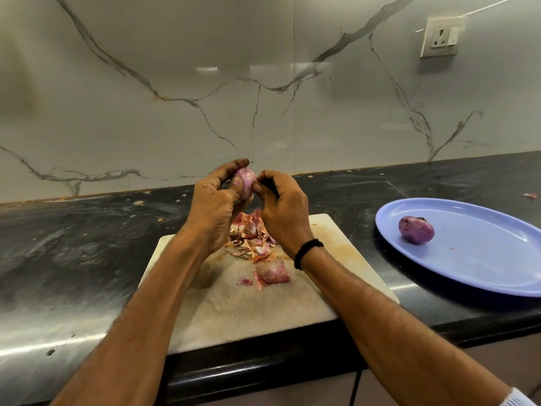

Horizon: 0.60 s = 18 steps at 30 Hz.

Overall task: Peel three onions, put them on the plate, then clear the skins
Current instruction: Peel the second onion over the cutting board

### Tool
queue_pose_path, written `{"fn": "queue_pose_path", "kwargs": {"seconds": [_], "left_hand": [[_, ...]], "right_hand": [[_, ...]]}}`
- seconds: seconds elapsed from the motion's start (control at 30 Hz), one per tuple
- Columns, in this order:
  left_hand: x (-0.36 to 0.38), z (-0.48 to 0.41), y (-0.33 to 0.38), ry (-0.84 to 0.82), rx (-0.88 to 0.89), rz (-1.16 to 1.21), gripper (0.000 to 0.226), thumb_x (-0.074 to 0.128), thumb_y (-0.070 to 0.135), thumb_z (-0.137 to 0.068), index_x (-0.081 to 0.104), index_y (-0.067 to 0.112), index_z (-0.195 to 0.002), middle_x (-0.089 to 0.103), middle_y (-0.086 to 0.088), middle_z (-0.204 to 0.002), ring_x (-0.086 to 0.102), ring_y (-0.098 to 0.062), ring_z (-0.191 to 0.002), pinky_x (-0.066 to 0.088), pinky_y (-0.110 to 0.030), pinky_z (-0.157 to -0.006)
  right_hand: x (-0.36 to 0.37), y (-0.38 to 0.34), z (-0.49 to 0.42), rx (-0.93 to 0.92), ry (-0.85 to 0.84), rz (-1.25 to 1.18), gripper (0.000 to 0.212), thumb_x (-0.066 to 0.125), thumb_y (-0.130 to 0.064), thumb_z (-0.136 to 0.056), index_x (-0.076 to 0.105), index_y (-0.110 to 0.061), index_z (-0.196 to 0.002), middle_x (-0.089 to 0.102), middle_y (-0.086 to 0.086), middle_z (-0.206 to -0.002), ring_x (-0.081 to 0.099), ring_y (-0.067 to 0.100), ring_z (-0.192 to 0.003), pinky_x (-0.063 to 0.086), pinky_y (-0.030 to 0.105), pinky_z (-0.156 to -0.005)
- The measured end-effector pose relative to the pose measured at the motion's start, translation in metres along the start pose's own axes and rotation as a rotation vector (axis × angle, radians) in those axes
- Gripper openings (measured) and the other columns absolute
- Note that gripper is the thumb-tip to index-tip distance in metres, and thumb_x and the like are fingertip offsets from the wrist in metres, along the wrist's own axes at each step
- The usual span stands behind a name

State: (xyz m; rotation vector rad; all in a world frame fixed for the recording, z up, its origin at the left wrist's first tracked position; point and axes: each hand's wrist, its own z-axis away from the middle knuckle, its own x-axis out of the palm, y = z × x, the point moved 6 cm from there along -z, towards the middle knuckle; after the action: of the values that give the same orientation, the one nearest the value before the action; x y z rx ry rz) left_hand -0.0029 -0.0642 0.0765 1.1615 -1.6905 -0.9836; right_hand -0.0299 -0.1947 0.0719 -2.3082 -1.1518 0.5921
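My left hand (215,206) grips a pale purple onion (245,183), held up above the white cutting board (234,306). My right hand (282,212) pinches at the onion's right side with thumb and fingertips. A heap of onion skins (248,232) lies on the board below both hands. An unpeeled onion (273,271) with loose papery skin sits on the board near my right wrist. At the right, a peeled purple onion (416,230) rests on the blue plate (483,259).
The board lies on a black stone counter (73,244) with crumbs scattered on it. A marble-patterned wall rises behind, with a socket (442,38) at the upper right. A stray piece of skin (530,196) lies beyond the plate.
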Motion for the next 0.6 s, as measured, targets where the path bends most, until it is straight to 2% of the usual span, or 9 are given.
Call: {"fn": "queue_pose_path", "kwargs": {"seconds": [0.13, 0.23, 0.3, 0.37, 0.43, 0.5, 0.53, 0.6], "left_hand": [[0.001, 0.002, 0.0, -0.012, 0.027, -0.073, 0.033, 0.053, -0.002, -0.099, 0.065, 0.014, -0.125, 0.061, -0.005, -0.134, 0.063, -0.026, -0.12, 0.06, -0.038, -0.091], [0.002, -0.001, -0.004, 0.003, 0.033, -0.087, 0.034, 0.055, 0.0, -0.098, 0.065, 0.011, -0.128, 0.063, -0.006, -0.132, 0.064, -0.025, -0.119, 0.059, -0.038, -0.093], [0.001, -0.002, -0.006, 0.038, 0.054, -0.102, 0.032, 0.058, 0.001, -0.097, 0.066, 0.013, -0.126, 0.064, -0.007, -0.13, 0.064, -0.028, -0.119, 0.058, -0.041, -0.095], [-0.001, -0.003, -0.006, 0.086, 0.044, -0.083, 0.028, 0.056, 0.003, -0.099, 0.067, 0.017, -0.121, 0.064, -0.009, -0.131, 0.064, -0.03, -0.119, 0.059, -0.041, -0.093], [-0.004, -0.003, -0.005, 0.13, 0.001, -0.014, 0.026, 0.051, 0.006, -0.103, 0.067, 0.02, -0.119, 0.062, -0.011, -0.132, 0.065, -0.031, -0.116, 0.061, -0.035, -0.086], [-0.006, -0.003, -0.003, 0.161, -0.04, 0.081, 0.028, 0.046, 0.006, -0.105, 0.068, 0.02, -0.116, 0.06, -0.012, -0.133, 0.065, -0.033, -0.114, 0.062, -0.036, -0.084], [-0.007, -0.004, -0.002, 0.172, -0.051, 0.127, 0.029, 0.044, 0.006, -0.106, 0.068, 0.018, -0.115, 0.058, -0.013, -0.133, 0.065, -0.035, -0.114, 0.062, -0.04, -0.086], [-0.01, -0.003, 0.0, 0.19, -0.064, 0.182, 0.031, 0.041, 0.004, -0.106, 0.068, 0.015, -0.117, 0.058, -0.012, -0.131, 0.063, -0.035, -0.114, 0.061, -0.044, -0.088]], "right_hand": [[0.001, 0.001, -0.002, -0.078, -0.004, 0.092, 0.005, 0.062, -0.004, -0.09, 0.064, -0.002, -0.095, 0.062, 0.009, -0.092, 0.055, 0.016, -0.082, 0.047, 0.02, -0.07], [0.003, 0.004, -0.003, -0.092, -0.01, 0.153, 0.005, 0.056, -0.001, -0.087, 0.061, -0.001, -0.088, 0.058, 0.009, -0.086, 0.052, 0.018, -0.077, 0.048, 0.03, -0.065], [0.008, 0.001, 0.001, -0.107, -0.041, 0.189, 0.015, 0.047, -0.012, -0.084, 0.058, -0.001, -0.085, 0.056, 0.011, -0.083, 0.049, 0.021, -0.075, 0.046, 0.033, -0.063], [0.015, -0.008, 0.007, -0.116, -0.094, 0.18, 0.036, 0.036, -0.03, -0.08, 0.056, -0.001, -0.085, 0.055, 0.013, -0.084, 0.046, 0.021, -0.075, 0.042, 0.026, -0.064], [0.017, -0.014, 0.008, -0.087, -0.104, 0.144, 0.047, 0.032, -0.039, -0.076, 0.056, 0.0, -0.087, 0.055, 0.013, -0.084, 0.045, 0.018, -0.076, 0.035, 0.017, -0.066], [0.011, -0.013, 0.005, -0.058, -0.045, 0.124, 0.036, 0.037, -0.03, -0.08, 0.057, -0.001, -0.088, 0.058, 0.012, -0.085, 0.049, 0.017, -0.077, 0.038, 0.017, -0.067], [0.007, -0.01, 0.004, -0.049, -0.009, 0.126, 0.026, 0.041, -0.019, -0.08, 0.059, -0.002, -0.089, 0.06, 0.011, -0.086, 0.051, 0.017, -0.079, 0.043, 0.022, -0.068], [0.0, -0.004, 0.003, -0.04, 0.04, 0.148, 0.022, 0.047, -0.003, -0.075, 0.062, -0.004, -0.091, 0.062, 0.009, -0.09, 0.055, 0.017, -0.083, 0.05, 0.027, -0.073]]}}
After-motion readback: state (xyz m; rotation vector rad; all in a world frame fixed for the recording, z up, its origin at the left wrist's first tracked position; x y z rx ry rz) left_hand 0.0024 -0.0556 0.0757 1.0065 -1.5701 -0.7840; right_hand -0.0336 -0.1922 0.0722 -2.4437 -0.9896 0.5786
